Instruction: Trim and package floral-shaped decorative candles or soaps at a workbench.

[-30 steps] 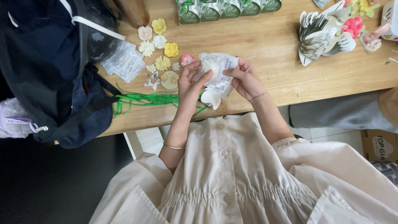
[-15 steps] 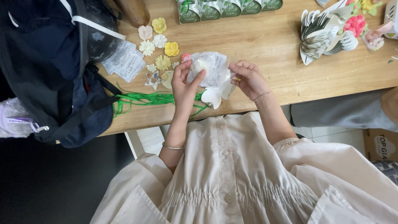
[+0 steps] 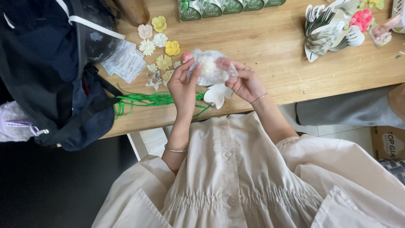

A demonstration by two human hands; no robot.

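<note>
Both my hands hold a small clear plastic bag with a pale cream flower inside, above the front of the wooden table. My left hand grips the bag's left side. My right hand pinches its right edge with fingers and thumb. A white petal-shaped piece lies just below the bag, near the table's front edge. A small pink piece sits beside my left fingertips.
Several small yellow, white and pink flowers lie left of my hands, with clear packets and green strings. A dark backpack covers the table's left end. Green boxes line the far edge; a white petal stack stands right.
The bag has turned and lifted slightly between my hands. My right fingers have shifted along its right edge, and the white petal piece now shows below it.
</note>
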